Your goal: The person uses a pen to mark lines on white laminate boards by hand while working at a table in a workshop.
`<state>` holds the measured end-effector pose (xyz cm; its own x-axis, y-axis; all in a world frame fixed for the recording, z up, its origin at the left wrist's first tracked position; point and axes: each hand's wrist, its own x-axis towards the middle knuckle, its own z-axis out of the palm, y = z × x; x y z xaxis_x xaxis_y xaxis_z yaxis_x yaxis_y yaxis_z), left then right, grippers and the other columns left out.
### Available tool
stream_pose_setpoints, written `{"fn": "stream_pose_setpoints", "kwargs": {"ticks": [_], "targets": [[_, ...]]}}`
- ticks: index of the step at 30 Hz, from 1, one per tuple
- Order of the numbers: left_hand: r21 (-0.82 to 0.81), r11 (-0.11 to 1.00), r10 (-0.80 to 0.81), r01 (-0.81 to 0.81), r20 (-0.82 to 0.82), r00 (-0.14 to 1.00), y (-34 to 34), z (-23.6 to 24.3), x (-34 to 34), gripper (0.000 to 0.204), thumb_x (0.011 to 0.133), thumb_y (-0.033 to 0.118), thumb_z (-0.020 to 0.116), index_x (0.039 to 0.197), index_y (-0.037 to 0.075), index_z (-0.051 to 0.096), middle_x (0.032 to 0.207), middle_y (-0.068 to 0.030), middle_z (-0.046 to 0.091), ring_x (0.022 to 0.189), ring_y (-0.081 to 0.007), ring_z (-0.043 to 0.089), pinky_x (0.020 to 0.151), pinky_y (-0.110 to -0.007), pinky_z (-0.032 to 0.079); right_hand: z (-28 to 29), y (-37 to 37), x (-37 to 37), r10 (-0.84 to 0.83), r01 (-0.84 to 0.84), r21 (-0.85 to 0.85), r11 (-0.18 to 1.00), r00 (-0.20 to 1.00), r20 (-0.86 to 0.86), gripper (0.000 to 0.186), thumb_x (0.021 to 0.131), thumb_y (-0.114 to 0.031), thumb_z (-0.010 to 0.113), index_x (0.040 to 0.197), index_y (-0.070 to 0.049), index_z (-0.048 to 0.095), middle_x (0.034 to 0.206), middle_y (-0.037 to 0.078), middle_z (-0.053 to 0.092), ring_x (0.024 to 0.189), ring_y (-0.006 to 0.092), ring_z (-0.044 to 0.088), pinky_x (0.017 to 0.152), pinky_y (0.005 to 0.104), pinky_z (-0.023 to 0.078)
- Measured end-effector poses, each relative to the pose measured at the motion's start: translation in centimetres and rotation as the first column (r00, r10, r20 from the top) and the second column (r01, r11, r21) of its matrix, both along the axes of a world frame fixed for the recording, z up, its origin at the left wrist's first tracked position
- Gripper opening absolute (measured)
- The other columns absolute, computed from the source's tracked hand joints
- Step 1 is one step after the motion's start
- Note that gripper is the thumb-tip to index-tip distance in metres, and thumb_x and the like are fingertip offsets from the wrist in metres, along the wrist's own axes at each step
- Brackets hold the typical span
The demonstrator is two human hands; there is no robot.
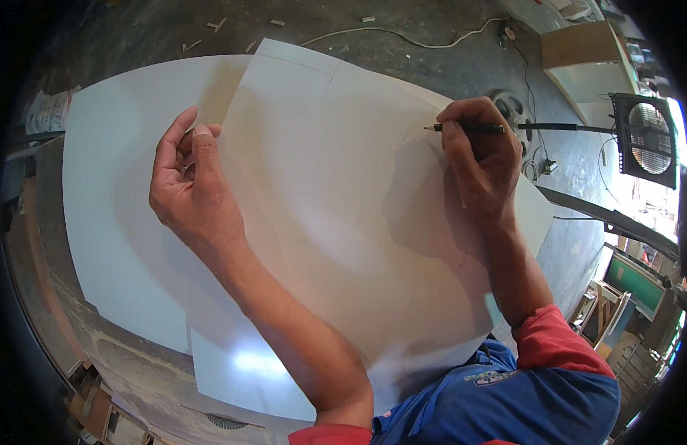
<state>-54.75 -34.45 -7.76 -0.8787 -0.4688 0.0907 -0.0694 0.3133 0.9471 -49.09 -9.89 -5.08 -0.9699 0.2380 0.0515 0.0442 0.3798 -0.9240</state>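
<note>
Right hand (483,159) grip is clamped on a slim dark pencil (466,128), lying crosswise, tip pointing left over the smooth white panel (321,222); left hand (191,185) grip loosely curled, holding nothing, above the panel.

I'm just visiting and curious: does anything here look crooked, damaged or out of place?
Mildly, yes. The upper white panel lies skewed across the larger white board beneath, their edges not parallel. Small wood offcuts and a loose white cord litter the grey floor. The panels themselves show no damage.
</note>
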Motion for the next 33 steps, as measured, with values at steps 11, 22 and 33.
{"fn": "stream_pose_setpoints", "kwargs": {"ticks": [11,22,33], "targets": [[0.026,1.0,-0.009,0.009,0.033,0.999,0.0,0.2,0.0,0.024,0.095,0.011,0.065,0.115,0.001,0.073,0.089,-0.0059,0.072,0.087,-0.0095,0.065,0.092,-0.027,0.053,0.0,0.0,0.0,-0.009,0.009,0.003,1.0,1.0,-0.026,0.008,0.095,-0.001,0.056,0.099,-0.001,0.063,0.076,-0.005,0.053,0.066,0.0004,0.043,0.058,0.0189,0.031],[0.014,1.0,-0.01,0.01,0.01,1.0,-0.2,-0.1,0.0,0.024,0.094,0.013,0.063,0.114,0.004,0.073,0.089,-0.0052,0.073,0.084,-0.0118,0.066,0.078,-0.028,0.052,-0.7,0.5,-0.1,-0.052,0.05,-0.072,0.996,0.998,-0.026,0.008,0.094,-0.001,0.058,0.1,-0.002,0.062,0.078,-0.002,0.057,0.065,0.0014,0.046,0.055,0.0197,0.035],[0.019,1.0,-0.012,0.012,0.015,1.0,0.0,0.0,0.1,0.023,0.095,0.014,0.063,0.113,0.003,0.073,0.087,-0.0046,0.072,0.084,-0.0107,0.065,0.077,-0.027,0.052,-1.0,1.7,-0.3,-0.171,0.085,-0.412,0.907,0.97,-0.175,0.009,0.102,-0.009,0.052,0.103,-0.003,0.058,0.077,0.001,0.055,0.065,0.0048,0.047,0.056,0.0213,0.038]]}}
